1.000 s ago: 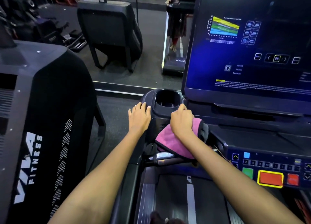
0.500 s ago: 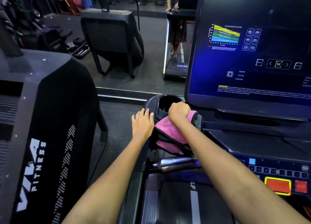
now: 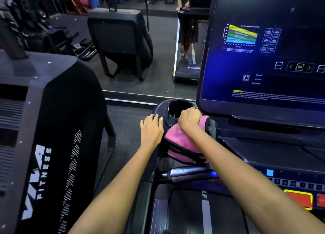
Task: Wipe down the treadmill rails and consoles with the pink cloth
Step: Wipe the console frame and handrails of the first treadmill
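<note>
Console wipe in progress. The right hand (image 3: 190, 120) was fisted on the pink cloth (image 3: 181, 142), pressing it onto the console's (image 3: 263, 144) left corner, at five o'clock from the cup holder (image 3: 177, 109). The left hand (image 3: 152, 129) lay flat, fingers together, gripping nothing, at nine o'clock from the cloth. The next stroke probably called for working round the holder's rim or down to the chrome handlebar (image 3: 186, 174) at six o'clock.

**Pink cloth on the treadmill console**

The pink cloth (image 3: 182, 142) is soft and bunched up, with a dark grey edge. It lies on the left side of the black treadmill console (image 3: 263, 145), just beside the round cup holder (image 3: 177, 109). Part of it hangs down over the edge, above a shiny silver rail (image 3: 190, 174). The big screen (image 3: 263, 58) is lit up blue.
</note>
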`<state>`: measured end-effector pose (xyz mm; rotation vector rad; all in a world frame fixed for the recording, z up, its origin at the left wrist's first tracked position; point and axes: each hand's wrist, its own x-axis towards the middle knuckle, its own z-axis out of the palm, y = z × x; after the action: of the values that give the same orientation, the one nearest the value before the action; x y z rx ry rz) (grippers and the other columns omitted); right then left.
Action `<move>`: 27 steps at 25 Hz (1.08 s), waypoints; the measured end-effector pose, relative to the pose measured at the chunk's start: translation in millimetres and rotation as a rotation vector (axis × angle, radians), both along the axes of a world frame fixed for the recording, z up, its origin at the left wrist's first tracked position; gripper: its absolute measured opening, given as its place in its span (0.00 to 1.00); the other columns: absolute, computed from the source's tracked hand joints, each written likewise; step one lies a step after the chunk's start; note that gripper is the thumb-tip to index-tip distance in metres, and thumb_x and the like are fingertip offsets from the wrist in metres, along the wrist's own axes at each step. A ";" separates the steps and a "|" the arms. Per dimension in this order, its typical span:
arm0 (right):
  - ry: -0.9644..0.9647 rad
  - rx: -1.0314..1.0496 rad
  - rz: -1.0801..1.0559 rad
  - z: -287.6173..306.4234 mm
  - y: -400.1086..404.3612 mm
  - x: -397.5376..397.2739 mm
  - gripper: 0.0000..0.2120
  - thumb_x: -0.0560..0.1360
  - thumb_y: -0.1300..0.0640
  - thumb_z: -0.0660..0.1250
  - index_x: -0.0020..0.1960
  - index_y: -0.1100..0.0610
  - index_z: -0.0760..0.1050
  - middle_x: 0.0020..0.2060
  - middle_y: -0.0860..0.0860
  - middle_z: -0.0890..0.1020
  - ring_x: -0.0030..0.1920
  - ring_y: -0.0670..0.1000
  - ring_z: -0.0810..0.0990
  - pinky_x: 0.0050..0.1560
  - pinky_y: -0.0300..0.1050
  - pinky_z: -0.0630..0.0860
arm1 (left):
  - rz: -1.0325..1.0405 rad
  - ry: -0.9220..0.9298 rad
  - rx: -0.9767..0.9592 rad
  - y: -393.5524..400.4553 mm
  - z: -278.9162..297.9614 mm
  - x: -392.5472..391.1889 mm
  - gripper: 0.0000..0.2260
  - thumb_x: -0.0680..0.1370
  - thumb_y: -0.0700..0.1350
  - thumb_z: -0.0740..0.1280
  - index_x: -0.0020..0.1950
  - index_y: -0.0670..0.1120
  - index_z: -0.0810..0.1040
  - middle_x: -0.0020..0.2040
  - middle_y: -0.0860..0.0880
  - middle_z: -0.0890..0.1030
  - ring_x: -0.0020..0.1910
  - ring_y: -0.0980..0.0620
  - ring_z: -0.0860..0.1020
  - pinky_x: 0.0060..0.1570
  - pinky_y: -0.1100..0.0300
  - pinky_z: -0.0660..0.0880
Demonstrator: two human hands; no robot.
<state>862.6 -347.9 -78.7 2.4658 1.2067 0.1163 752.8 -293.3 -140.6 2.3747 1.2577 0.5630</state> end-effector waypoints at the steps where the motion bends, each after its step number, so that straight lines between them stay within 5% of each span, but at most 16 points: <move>1: 0.031 0.036 0.011 -4.5 -9.8 -4.9 0.16 0.79 0.61 0.53 0.61 0.58 0.75 0.60 0.56 0.76 0.59 0.54 0.75 0.51 0.44 0.74 | 0.001 -0.005 0.008 -0.2 0.2 0.4 0.17 0.82 0.47 0.52 0.65 0.42 0.72 0.66 0.43 0.72 0.68 0.46 0.66 0.68 0.50 0.54; 8: 0.280 0.117 0.000 -1.9 -45.6 2.3 0.17 0.80 0.54 0.53 0.64 0.56 0.73 0.63 0.57 0.66 0.56 0.57 0.76 0.51 0.46 0.71 | -0.002 -0.036 -0.025 0.6 0.2 1.9 0.17 0.82 0.47 0.51 0.66 0.41 0.71 0.67 0.43 0.71 0.68 0.45 0.67 0.68 0.50 0.55; 15: 0.429 0.075 0.102 3.0 -10.1 8.7 0.19 0.78 0.51 0.55 0.63 0.57 0.74 0.64 0.58 0.70 0.61 0.63 0.73 0.55 0.51 0.70 | 0.001 -0.055 -0.010 2.5 -4.2 4.3 0.15 0.82 0.46 0.51 0.60 0.42 0.73 0.61 0.44 0.74 0.60 0.44 0.72 0.64 0.50 0.60; 20: 0.660 0.100 0.160 8.1 9.0 14.6 0.14 0.77 0.49 0.60 0.53 0.54 0.80 0.54 0.53 0.80 0.56 0.58 0.77 0.49 0.46 0.70 | 0.006 -0.057 -0.014 1.6 -4.7 5.7 0.15 0.82 0.45 0.51 0.58 0.42 0.74 0.59 0.44 0.74 0.57 0.43 0.73 0.62 0.49 0.62; 24: 0.629 0.024 0.226 7.0 -5.7 21.6 0.14 0.79 0.51 0.60 0.62 0.47 0.76 0.60 0.53 0.73 0.60 0.57 0.74 0.59 0.50 0.70 | -0.006 -0.068 -0.028 0.9 -4.6 3.4 0.16 0.82 0.46 0.51 0.63 0.42 0.72 0.63 0.44 0.73 0.63 0.44 0.70 0.66 0.49 0.60; 27: 0.539 0.039 0.278 6.7 -5.5 18.3 0.10 0.78 0.55 0.60 0.49 0.45 0.79 0.53 0.53 0.71 0.57 0.58 0.75 0.52 0.48 0.70 | -0.004 -0.056 -0.027 0.7 -4.0 4.5 0.16 0.82 0.46 0.51 0.64 0.42 0.72 0.64 0.44 0.72 0.65 0.45 0.69 0.67 0.50 0.59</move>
<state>881.0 -353.4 -72.0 2.4228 1.7745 -0.4839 757.3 -292.6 -144.5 2.3221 1.2290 0.6033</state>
